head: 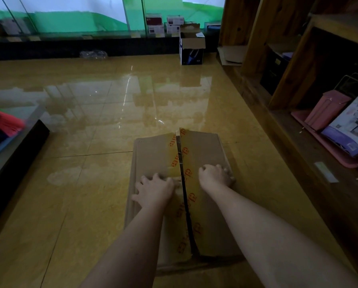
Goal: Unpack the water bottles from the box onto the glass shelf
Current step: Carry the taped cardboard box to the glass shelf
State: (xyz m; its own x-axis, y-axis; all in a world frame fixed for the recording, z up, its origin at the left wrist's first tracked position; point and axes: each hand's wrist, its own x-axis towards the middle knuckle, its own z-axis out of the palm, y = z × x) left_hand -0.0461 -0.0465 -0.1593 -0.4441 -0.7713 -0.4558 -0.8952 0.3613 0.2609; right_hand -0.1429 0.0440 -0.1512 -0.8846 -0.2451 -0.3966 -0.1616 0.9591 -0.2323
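Observation:
A brown cardboard box point(153, 154) lies on the yellow tiled floor in front of me. Its two top flaps meet at a middle seam with cut clear tape printed in red, and a dark gap runs along the seam. My left hand point(155, 189) lies on the left flap with fingers spread, fingertips at the seam. My right hand point(215, 175) curls over the right flap near its outer edge. No water bottles show; the box's inside is hidden. A glass shelf point(70, 35) runs along the far wall.
An open white and blue box point(191, 50) stands on the floor at the back. Small boxes point(165, 24) sit on the far shelf. Wooden shelving point(298, 59) with a pink tray point(327, 142) and packaged goods lines the right. A low dark counter point(14, 154) juts in at left.

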